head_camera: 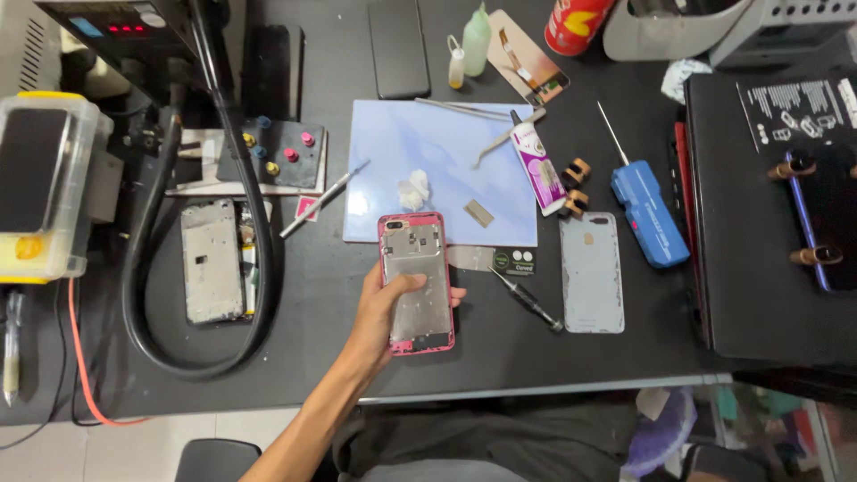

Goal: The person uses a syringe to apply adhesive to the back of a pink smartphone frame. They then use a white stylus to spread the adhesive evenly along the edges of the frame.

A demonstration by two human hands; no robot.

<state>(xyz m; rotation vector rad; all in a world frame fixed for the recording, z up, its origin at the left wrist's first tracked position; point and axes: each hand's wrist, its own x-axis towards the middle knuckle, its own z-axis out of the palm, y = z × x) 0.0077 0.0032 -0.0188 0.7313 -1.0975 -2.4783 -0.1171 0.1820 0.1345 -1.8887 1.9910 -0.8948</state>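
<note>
The pink phone frame (pixel 417 282), stripped so its bare metal midplate faces up, is held near the front edge of the black table (pixel 339 295), roughly at the middle of its width. The left hand (pixel 384 312) is clamped on it from the left side, thumb lying across the midplate and fingertips showing past the frame's right edge. The frame's top end overlaps the front edge of a pale blue work mat (pixel 420 147). The right hand is out of sight.

On the mat lie a crumpled white wipe (pixel 413 190), a small metal blade (pixel 479 212), tweezers (pixel 500 138) and a white glue tube (pixel 536 167) that hangs over the mat's right edge. Just right of the frame, a small screwdriver (pixel 527 301) rests on the table, and beyond it a silver phone back cover (pixel 591 271) lies flat. A blue handheld tool (pixel 647 210) with a thin tip sits further toward the right edge.

To the left of the frame, another opened phone chassis (pixel 212 261) lies inside the loop of a thick black hose (pixel 257 214). A slim metal tool (pixel 323 198) lies angled between the hose and the mat. Two small squeeze bottles (pixel 469 45) stand near the back edge.
</note>
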